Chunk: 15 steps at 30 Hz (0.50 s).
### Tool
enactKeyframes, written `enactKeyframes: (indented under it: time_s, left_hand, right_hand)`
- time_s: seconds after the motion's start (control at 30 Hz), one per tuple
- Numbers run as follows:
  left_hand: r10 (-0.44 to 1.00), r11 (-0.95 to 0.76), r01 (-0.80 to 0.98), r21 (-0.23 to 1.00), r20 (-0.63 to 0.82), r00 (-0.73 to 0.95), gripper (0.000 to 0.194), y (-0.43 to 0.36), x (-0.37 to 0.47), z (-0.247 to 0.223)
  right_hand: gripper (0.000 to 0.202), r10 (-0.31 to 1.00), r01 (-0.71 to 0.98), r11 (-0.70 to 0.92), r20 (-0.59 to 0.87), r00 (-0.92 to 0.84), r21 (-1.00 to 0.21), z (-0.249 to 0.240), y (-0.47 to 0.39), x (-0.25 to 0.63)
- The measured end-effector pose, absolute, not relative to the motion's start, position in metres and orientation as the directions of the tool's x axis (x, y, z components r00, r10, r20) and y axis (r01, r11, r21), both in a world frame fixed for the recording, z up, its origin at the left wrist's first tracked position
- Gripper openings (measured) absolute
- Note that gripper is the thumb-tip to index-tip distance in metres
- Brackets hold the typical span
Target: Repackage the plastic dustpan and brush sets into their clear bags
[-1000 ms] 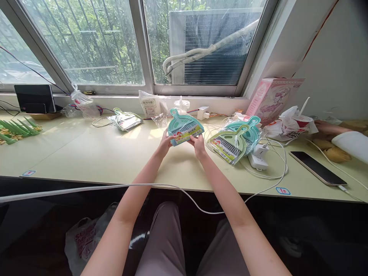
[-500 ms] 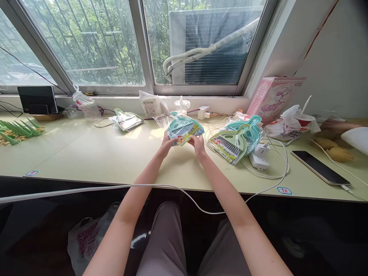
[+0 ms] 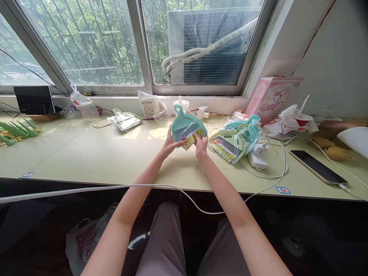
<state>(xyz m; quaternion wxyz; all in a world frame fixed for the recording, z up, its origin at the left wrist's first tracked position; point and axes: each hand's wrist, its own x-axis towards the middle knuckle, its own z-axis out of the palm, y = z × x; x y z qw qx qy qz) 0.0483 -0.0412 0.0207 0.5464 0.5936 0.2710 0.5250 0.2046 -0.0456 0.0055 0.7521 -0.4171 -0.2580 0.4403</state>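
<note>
Teal plastic mini dustpan-and-brush set sits pinched between my left hand and right hand, fingers closed on its lower edge and label, handle up, just above the pale green bench. Right of my fingers lies a bagged pile of green and teal dustpan sets, near enough to reach.

We see a teal, smooth plastic dustpan set with a glossy printed paper label, a pale yellow-green bench with a smooth matt laminate look, a crinkled clear plastic bag that shines, a glossy black glass phone and a white rubbery cable
</note>
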Motion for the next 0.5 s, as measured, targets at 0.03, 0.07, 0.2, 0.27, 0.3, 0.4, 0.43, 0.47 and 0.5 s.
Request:
enactKeyframes:
  time_s: [0.03,0.07,0.2,0.27,0.3,0.4,0.43,0.47,0.5]
  left_hand:
    - [0.884,-0.215,-0.23,0.949,0.289,0.367,0.103,-0.044,0.047,0.021]
    - [0.864,-0.168,-0.208,0.964,0.246,0.44,0.097,-0.046,0.046,0.022]
    - [0.719,-0.062,-0.173,0.983,0.164,0.675,0.078,-0.047,0.036,0.023]
    - [0.673,-0.065,-0.13,0.989,0.139,0.726,0.071,-0.042,0.03,0.022]
    - [0.675,-0.065,-0.101,0.993,0.118,0.728,0.066,-0.038,0.028,0.021]
    - [0.787,-0.052,-0.122,0.991,0.116,0.605,0.05,-0.026,0.023,0.019]
    - [0.84,-0.057,-0.174,0.983,0.142,0.524,0.046,-0.023,0.022,0.019]
    - [0.882,-0.066,-0.233,0.97,0.166,0.441,0.042,-0.021,0.021,0.019]
    - [0.911,-0.073,-0.283,0.956,0.179,0.371,0.038,-0.02,0.02,0.02]
  right_hand:
    - [0.055,0.867,-0.437,0.282,0.032,0.498,-0.854,0.006,-0.046,0.205]
    - [0.058,0.856,-0.428,0.298,0.04,0.516,-0.853,0.006,-0.046,0.206]
    - [0.064,0.845,-0.452,0.32,0.035,0.533,-0.833,0.007,-0.046,0.211]
    - [0.062,0.872,-0.477,0.321,0.058,0.487,-0.818,0.009,-0.046,0.213]
    - [0.059,0.891,-0.489,0.317,0.078,0.447,-0.813,0.01,-0.046,0.214]
    - [0.054,0.953,-0.521,0.269,0.146,0.265,-0.81,0.014,-0.05,0.211]
    - [0.055,0.967,-0.527,0.244,0.167,0.19,-0.814,0.015,-0.052,0.209]
    - [0.057,0.976,-0.529,0.216,0.186,0.11,-0.821,0.017,-0.056,0.206]
    - [0.061,0.979,-0.525,0.189,0.203,0.031,-0.83,0.018,-0.059,0.202]
